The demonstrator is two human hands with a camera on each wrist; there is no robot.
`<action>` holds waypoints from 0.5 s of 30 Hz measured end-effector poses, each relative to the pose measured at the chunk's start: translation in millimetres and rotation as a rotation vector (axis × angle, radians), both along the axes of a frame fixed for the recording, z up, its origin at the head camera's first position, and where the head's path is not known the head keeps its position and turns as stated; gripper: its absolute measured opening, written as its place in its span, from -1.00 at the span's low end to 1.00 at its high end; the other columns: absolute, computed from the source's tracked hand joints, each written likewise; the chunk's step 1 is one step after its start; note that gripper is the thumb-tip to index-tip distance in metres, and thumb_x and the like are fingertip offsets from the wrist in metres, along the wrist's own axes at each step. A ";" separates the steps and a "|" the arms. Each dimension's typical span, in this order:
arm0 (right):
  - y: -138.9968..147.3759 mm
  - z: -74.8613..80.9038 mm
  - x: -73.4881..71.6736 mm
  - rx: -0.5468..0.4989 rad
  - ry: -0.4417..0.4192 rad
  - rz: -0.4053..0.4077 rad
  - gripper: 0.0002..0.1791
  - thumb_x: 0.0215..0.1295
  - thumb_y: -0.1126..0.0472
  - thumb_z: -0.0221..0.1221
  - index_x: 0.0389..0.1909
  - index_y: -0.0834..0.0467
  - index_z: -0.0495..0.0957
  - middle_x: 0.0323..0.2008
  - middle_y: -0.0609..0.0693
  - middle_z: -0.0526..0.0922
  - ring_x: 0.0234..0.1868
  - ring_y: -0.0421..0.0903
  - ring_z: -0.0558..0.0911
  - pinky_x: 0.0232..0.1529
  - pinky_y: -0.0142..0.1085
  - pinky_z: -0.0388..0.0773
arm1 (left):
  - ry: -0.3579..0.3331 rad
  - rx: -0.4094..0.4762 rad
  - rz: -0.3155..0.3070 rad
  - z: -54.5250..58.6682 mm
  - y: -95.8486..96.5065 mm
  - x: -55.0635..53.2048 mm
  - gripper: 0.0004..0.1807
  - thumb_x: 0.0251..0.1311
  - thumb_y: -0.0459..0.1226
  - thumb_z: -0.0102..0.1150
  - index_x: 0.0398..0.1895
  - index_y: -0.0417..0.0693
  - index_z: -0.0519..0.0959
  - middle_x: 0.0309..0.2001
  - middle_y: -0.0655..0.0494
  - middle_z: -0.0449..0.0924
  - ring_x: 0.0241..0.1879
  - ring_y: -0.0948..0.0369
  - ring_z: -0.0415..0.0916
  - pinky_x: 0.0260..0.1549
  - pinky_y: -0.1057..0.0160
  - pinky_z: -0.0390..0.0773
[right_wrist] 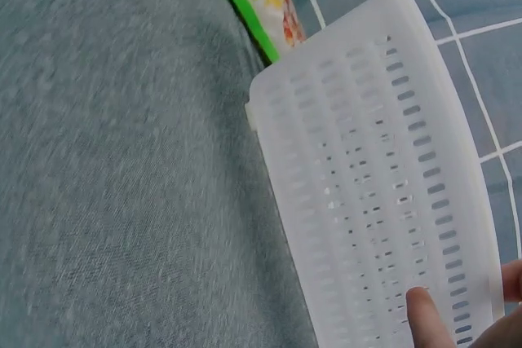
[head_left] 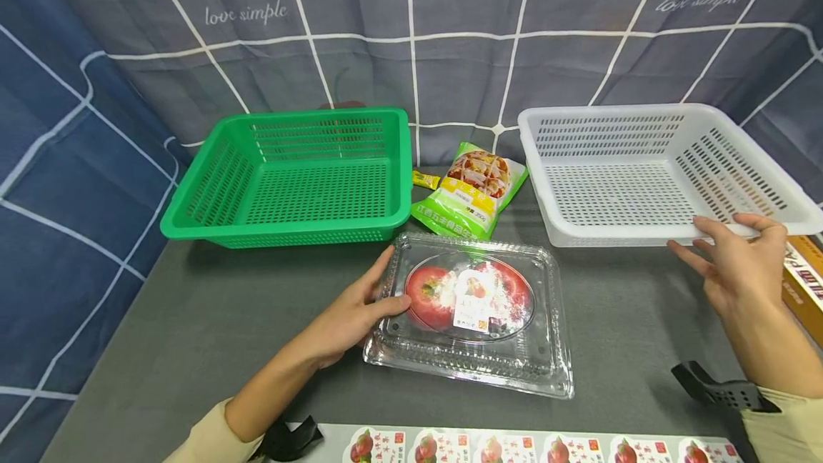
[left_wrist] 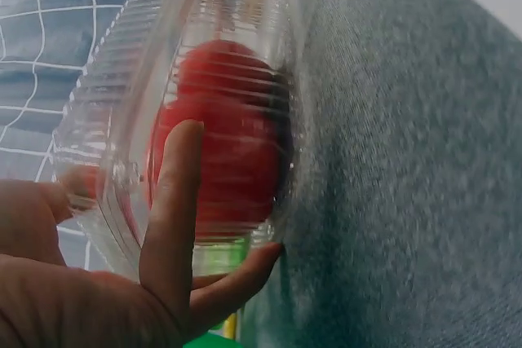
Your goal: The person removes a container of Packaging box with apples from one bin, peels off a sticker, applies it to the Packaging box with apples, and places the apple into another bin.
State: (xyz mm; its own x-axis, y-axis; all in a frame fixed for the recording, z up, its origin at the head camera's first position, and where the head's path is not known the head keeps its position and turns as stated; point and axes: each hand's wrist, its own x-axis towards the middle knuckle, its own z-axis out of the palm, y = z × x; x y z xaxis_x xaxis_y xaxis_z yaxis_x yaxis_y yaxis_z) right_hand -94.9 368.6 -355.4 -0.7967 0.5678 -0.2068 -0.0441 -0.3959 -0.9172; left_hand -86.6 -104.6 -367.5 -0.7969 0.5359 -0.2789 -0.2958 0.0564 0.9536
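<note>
A clear plastic fruit box [head_left: 546, 320] with a white label [head_left: 471, 301] on its lid stands on the grey table. Two round red fruits [head_left: 429, 299] show through it; their exact kind is hard to tell. My left hand [head_left: 347, 316] grips the box's left side, thumb on the lid and fingers [left_wrist: 181, 177] along the ribbed wall. On the right, my right hand [head_left: 739, 263] holds the front rim of a white plastic basket [head_left: 553, 223] between thumb and fingers. One finger [right_wrist: 426, 319] lies against the basket's slotted outer wall.
A green plastic basket [head_left: 289, 240] stands at the back left. Between the baskets lie a green-and-yellow food bag [head_left: 472, 195] and a small yellow packet [head_left: 424, 179]. Fruit stickers [head_left: 444, 445] line the near edge; a brown box [head_left: 804, 281] sits at far right.
</note>
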 end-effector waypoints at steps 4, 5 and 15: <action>0.0 0.3 -4.9 -0.055 -0.015 -0.034 -0.35 0.26 0.56 0.17 0.03 -0.11 0.05 0.16 -0.18 0.23 -0.26 -0.19 0.63 -0.57 -0.20 0.64 | -0.023 0.037 0.022 0.9 0.3 1.8 -0.08 0.39 -0.31 0.09 0.60 0.24 -0.25 0.12 -0.33 0.49 -0.25 -0.05 0.67 -0.33 -0.03 0.66; 0.7 -1.0 -5.5 -0.061 -0.013 -0.035 -0.34 0.25 0.56 0.18 0.04 -0.11 0.06 0.16 -0.18 0.24 -0.25 -0.20 0.63 -0.56 -0.20 0.64 | -0.037 0.039 0.031 0.9 0.0 2.8 -0.08 0.39 -0.31 0.10 0.60 0.25 -0.24 0.12 -0.32 0.48 -0.23 -0.06 0.66 -0.35 -0.02 0.66; 5.4 -3.1 -5.3 -0.091 0.028 -0.068 -0.35 0.22 0.64 0.14 0.01 -0.08 0.12 0.19 -0.16 0.23 -0.35 -0.18 0.66 -0.45 -0.26 0.61 | -0.125 0.095 0.051 17.3 16.5 20.9 -0.11 0.36 -0.22 0.15 0.59 0.33 -0.15 0.24 -0.31 0.35 0.00 0.02 0.56 -0.46 0.13 0.67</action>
